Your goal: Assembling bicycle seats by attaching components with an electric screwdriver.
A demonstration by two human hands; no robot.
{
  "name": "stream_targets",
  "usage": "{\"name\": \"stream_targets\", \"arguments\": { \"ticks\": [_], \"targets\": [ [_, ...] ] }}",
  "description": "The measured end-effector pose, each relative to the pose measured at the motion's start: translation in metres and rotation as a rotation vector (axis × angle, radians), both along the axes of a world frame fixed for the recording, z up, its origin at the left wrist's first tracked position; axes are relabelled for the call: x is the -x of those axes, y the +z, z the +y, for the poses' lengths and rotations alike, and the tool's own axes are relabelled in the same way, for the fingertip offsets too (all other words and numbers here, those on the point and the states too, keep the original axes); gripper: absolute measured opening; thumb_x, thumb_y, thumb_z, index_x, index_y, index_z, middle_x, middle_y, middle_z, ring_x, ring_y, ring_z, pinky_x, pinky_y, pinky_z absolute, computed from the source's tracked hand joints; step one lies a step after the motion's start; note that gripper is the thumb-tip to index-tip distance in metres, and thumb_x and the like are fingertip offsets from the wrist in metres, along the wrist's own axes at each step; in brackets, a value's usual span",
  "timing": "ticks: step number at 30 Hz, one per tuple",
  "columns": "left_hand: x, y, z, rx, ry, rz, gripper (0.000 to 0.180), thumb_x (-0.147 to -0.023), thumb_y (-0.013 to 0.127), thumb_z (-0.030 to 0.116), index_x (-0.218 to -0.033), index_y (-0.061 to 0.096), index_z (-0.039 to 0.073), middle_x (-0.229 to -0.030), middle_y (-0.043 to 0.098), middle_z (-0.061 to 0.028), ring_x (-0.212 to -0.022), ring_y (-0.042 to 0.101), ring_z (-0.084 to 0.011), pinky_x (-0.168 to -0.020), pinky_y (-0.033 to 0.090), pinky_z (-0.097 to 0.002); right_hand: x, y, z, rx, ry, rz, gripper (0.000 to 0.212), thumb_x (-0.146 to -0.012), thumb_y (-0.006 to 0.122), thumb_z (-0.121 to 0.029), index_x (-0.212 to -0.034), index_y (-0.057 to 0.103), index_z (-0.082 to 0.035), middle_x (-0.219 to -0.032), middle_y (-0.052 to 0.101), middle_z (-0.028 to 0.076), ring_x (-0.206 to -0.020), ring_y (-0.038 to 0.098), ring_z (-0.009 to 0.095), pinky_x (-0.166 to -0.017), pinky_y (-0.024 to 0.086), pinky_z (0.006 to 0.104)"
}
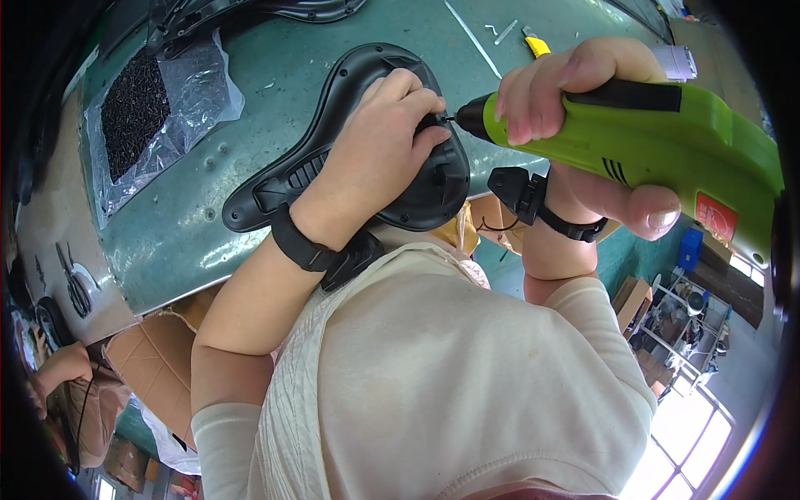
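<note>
A black bicycle saddle [333, 125] lies on the green table with its ribbed, screw-holed side up. Across its wide end rests my left hand [387, 125], fingers curled and gripping it, thumb and forefinger close together near the edge. Whether a small screw sits between those fingertips is hidden. My right hand [575, 92] is wrapped round a lime-green electric screwdriver [642, 137] with a black nose. It is held sideways, its thin bit pointing left and reaching to the saddle's edge, beside my left fingertips.
A clear plastic bag [196, 87] of small black screws lies on the left of the table [183, 250]. More black saddles [242, 17] are at the back. A yellow cutter [536, 43] lies behind the screwdriver. Scissors [75, 283] lie far left, near another person's hand [62, 367].
</note>
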State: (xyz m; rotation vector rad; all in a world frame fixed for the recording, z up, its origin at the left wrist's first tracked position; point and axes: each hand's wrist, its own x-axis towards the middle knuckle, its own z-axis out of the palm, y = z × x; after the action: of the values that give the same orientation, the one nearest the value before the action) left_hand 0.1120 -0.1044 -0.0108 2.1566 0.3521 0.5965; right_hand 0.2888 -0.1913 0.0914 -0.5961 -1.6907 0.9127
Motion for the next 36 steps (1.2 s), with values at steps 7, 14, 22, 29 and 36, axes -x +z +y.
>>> {"name": "stream_targets", "arguments": {
  "ticks": [7, 14, 22, 29, 36],
  "targets": [
    [0.002, -0.002, -0.001, -0.011, 0.015, -0.024, 0.026, -0.077, 0.074, 0.009, -0.1, 0.065, 0.001, -0.096, 0.055, -0.0103, -0.093, 0.056, -0.0287, -0.081, 0.046, -0.0356, 0.002, -0.01, 0.005, 0.055, 0.015, 0.094, 0.083, -0.07, 0.076, -0.062, -0.114, 0.045, 0.001, -0.088, 0.055, 0.01, -0.076, 0.057, 0.022, -0.068, 0.046, 0.0361],
    [-0.002, -0.002, -0.003, -0.05, 0.02, -0.015, 0.024, -0.077, 0.073, 0.01, -0.098, 0.065, 0.002, -0.096, 0.055, -0.0099, -0.096, 0.055, -0.0287, -0.083, 0.046, -0.0367, -0.003, -0.019, 0.009, 0.111, 0.009, 0.16, 0.079, -0.066, 0.075, -0.067, -0.102, 0.046, -0.003, -0.082, 0.053, 0.007, -0.07, 0.055, 0.02, -0.063, 0.045, 0.0341],
    [0.004, 0.001, 0.0, -0.09, 0.031, -0.024, 0.025, -0.074, 0.074, 0.007, -0.096, 0.065, 0.001, -0.095, 0.056, -0.0108, -0.095, 0.054, -0.0302, -0.083, 0.047, -0.0376, 0.029, -0.021, -0.003, 0.215, -0.334, 0.286, 0.076, -0.065, 0.079, -0.06, -0.1, 0.048, 0.0, -0.077, 0.053, 0.007, -0.067, 0.054, 0.02, -0.059, 0.045, 0.0319],
    [0.013, 0.01, 0.005, -0.065, -0.079, -0.05, 0.028, -0.072, 0.076, 0.008, -0.097, 0.064, 0.004, -0.096, 0.058, -0.0114, -0.096, 0.055, -0.0318, -0.085, 0.046, -0.0383, 0.035, 0.0, -0.011, 0.168, -0.26, 0.26, 0.073, -0.065, 0.082, -0.051, -0.101, 0.05, 0.003, -0.075, 0.056, 0.01, -0.062, 0.055, 0.021, -0.057, 0.046, 0.0331],
    [0.033, 0.012, 0.035, -0.025, -0.129, -0.1, 0.017, -0.076, 0.072, 0.008, -0.092, 0.066, 0.005, -0.093, 0.063, -0.0104, -0.09, 0.061, -0.0311, -0.079, 0.05, -0.0373, 0.012, 0.018, 0.013, 0.075, 0.226, 0.228, 0.078, -0.064, 0.082, -0.061, -0.099, 0.055, 0.003, -0.074, 0.059, 0.007, -0.061, 0.06, 0.02, -0.056, 0.05, 0.0323]
  ]
}}
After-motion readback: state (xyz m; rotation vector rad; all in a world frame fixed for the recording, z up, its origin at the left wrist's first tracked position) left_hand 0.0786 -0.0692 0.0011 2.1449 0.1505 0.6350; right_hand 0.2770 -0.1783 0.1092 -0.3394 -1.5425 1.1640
